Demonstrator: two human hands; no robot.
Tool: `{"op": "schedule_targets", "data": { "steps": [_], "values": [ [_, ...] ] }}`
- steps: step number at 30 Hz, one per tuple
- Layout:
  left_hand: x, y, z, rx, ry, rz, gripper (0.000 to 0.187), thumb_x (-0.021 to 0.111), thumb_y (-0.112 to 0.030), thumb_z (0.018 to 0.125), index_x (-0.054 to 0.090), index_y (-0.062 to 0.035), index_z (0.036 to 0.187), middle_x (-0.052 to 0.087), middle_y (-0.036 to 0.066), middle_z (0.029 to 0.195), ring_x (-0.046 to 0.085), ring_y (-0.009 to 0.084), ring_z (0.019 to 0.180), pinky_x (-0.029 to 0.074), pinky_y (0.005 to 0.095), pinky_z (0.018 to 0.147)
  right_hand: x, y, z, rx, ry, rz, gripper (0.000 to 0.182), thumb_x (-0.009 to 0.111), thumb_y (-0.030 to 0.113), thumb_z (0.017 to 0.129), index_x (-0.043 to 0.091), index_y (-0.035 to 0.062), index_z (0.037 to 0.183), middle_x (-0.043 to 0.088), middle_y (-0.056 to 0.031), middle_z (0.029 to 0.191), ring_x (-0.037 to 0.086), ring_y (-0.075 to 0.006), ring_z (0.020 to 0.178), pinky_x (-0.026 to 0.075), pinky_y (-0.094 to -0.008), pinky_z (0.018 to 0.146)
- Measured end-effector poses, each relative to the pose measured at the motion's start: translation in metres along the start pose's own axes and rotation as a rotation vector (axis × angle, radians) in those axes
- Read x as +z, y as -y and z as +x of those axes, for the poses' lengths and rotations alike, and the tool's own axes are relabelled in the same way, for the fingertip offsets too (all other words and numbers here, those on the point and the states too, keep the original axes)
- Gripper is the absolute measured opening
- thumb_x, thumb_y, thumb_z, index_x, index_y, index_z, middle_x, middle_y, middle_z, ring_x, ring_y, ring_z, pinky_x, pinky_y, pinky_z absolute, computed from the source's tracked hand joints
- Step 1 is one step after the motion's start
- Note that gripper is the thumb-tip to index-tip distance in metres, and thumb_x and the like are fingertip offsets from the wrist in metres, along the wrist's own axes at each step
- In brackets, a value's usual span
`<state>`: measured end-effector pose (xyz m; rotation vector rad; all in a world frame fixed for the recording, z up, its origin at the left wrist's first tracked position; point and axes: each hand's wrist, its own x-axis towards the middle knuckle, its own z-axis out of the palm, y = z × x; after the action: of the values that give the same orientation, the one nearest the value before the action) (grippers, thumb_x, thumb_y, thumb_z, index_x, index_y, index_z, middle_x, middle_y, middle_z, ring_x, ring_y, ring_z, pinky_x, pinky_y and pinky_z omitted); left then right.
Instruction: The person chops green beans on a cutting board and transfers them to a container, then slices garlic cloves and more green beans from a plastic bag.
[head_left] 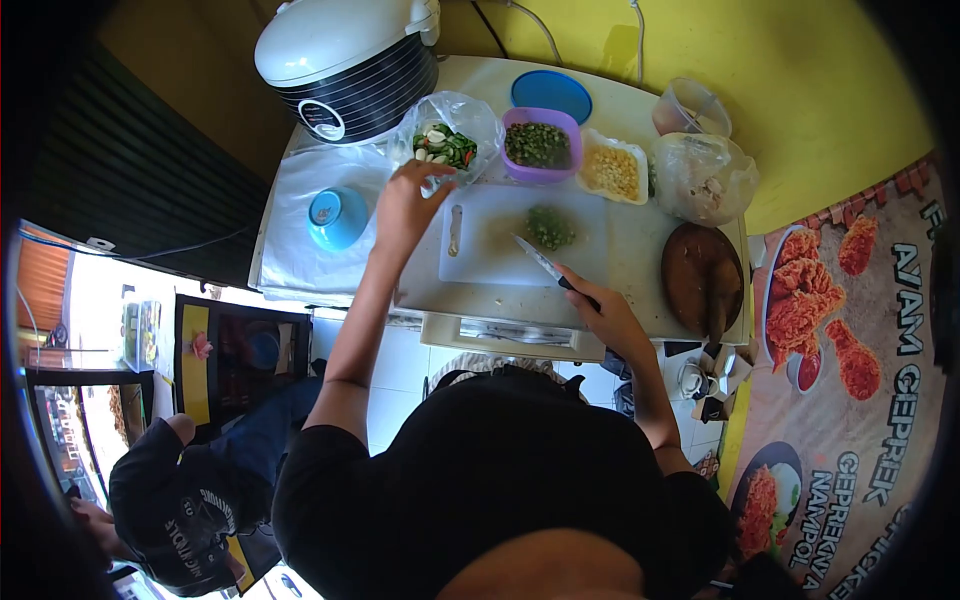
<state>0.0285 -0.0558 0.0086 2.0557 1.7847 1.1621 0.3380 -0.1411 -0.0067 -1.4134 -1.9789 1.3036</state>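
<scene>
My right hand (607,318) is wrapped round the black handle of a knife (540,260), its blade pointing up and left over the white cutting board (480,262). A small pile of chopped greens (549,228) lies on the board near the blade tip. My left hand (408,205) is at the near edge of a clear plastic bag (487,125) holding green and red chillies with whitish cloves. Its thumb and fingers look apart, with nothing visible between them. Behind the board stand a purple container (541,178) of cut greens and a white tray (614,197) of pale chopped pieces.
A rice cooker (345,60) stands at the back left, near an upturned blue bowl (345,222). A blue lid (552,95) lies at the back. On the right are another plastic bag (705,180) and a brown mortar (680,285) with a pestle. A person (190,500) is at lower left.
</scene>
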Motion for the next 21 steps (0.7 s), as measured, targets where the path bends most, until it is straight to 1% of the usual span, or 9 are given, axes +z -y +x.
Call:
{"op": "schedule_targets", "data": {
  "steps": [3, 8, 10, 11, 14, 16, 18, 19, 21],
  "values": [
    [-0.009, 0.018, 0.025, -0.018, -0.048, 0.076, 0.016, 0.07, -0.016, 0.08, 0.073, -0.0086, 0.094, 0.068, 0.012, 0.091, 0.064, 0.0239, 0.074, 0.051, 0.0347, 0.068, -0.001, -0.002, 0.005, -0.067, -0.075, -0.001, 0.047, 0.053, 0.016, 0.095, 0.045, 0.0274, 0.14, 0.04, -0.0077, 0.068, 0.039, -0.0132, 0.062, 0.041, -0.0252, 0.064],
    [-0.005, 0.031, 0.056, 0.094, -0.021, 0.171, 0.014, 0.067, -0.017, 0.082, 0.073, -0.0096, 0.092, 0.069, 0.01, 0.091, 0.065, 0.0263, 0.079, 0.051, 0.0357, 0.071, -0.006, 0.008, 0.011, 0.011, -0.048, 0.015, 0.046, 0.054, 0.017, 0.095, 0.045, 0.0271, 0.139, 0.044, -0.009, 0.068, 0.039, -0.0127, 0.061, 0.042, -0.0258, 0.063],
    [0.003, 0.04, 0.068, 0.305, 0.017, 0.312, 0.014, 0.067, -0.017, 0.08, 0.073, -0.0112, 0.091, 0.069, 0.009, 0.092, 0.066, 0.0263, 0.081, 0.051, 0.0367, 0.072, -0.005, 0.005, 0.016, -0.007, -0.062, 0.013, 0.046, 0.054, 0.017, 0.095, 0.046, 0.0273, 0.139, 0.044, -0.0091, 0.068, 0.039, -0.0127, 0.061, 0.042, -0.0258, 0.063],
    [0.01, 0.042, 0.073, 0.351, 0.052, 0.362, 0.011, 0.066, -0.017, 0.079, 0.072, -0.009, 0.084, 0.068, 0.007, 0.088, 0.066, 0.0269, 0.08, 0.051, 0.037, 0.073, -0.005, 0.004, 0.018, -0.025, -0.077, 0.011, 0.046, 0.054, 0.017, 0.095, 0.046, 0.0274, 0.139, 0.045, -0.0091, 0.068, 0.04, -0.0127, 0.061, 0.042, -0.0258, 0.063],
    [0.029, 0.047, 0.083, 0.379, 0.151, 0.644, 0.014, 0.066, -0.019, 0.08, 0.07, -0.0065, 0.076, 0.066, 0.009, 0.081, 0.065, 0.0275, 0.076, 0.05, 0.0372, 0.073, -0.005, 0.013, 0.024, 0.015, -0.06, -0.019, 0.046, 0.054, 0.018, 0.095, 0.047, 0.0276, 0.139, 0.046, -0.0093, 0.069, 0.041, -0.0126, 0.061, 0.042, -0.0254, 0.064],
    [0.042, 0.061, 0.087, 0.384, 0.204, 0.702, 0.015, 0.066, -0.021, 0.08, 0.067, -0.0059, 0.076, 0.065, 0.01, 0.08, 0.064, 0.0281, 0.079, 0.049, 0.0379, 0.077, -0.003, 0.017, 0.025, 0.005, -0.056, -0.006, 0.046, 0.055, 0.017, 0.095, 0.047, 0.0277, 0.139, 0.048, -0.01, 0.07, 0.041, -0.0129, 0.062, 0.043, -0.0256, 0.065],
    [0.048, 0.071, 0.095, 0.54, 0.089, 0.697, 0.021, 0.067, -0.025, 0.079, 0.067, -0.0055, 0.088, 0.065, 0.012, 0.084, 0.063, 0.0277, 0.087, 0.047, 0.0388, 0.082, 0.0, 0.02, 0.025, -0.002, -0.055, 0.004, 0.046, 0.055, 0.017, 0.095, 0.047, 0.0277, 0.139, 0.049, -0.0107, 0.071, 0.042, -0.0133, 0.063, 0.044, -0.0259, 0.066],
    [0.048, 0.07, 0.098, 0.413, 0.152, 0.642, 0.029, 0.067, -0.028, 0.08, 0.064, -0.0056, 0.099, 0.066, 0.012, 0.091, 0.062, 0.0277, 0.094, 0.046, 0.0388, 0.085, 0.002, 0.022, 0.024, -0.025, -0.034, -0.011, 0.045, 0.055, 0.017, 0.095, 0.047, 0.0275, 0.138, 0.05, -0.0115, 0.072, 0.043, -0.0134, 0.064, 0.044, -0.0262, 0.068],
    [0.039, 0.063, 0.103, 0.372, 0.199, 0.595, 0.031, 0.068, -0.029, 0.08, 0.064, -0.0057, 0.1, 0.066, 0.013, 0.093, 0.062, 0.0281, 0.094, 0.046, 0.0388, 0.086, 0.008, 0.018, 0.023, -0.039, -0.016, -0.025, 0.045, 0.055, 0.017, 0.095, 0.048, 0.0273, 0.138, 0.051, -0.0123, 0.074, 0.043, -0.0135, 0.065, 0.045, -0.0265, 0.069]
  ]
}}
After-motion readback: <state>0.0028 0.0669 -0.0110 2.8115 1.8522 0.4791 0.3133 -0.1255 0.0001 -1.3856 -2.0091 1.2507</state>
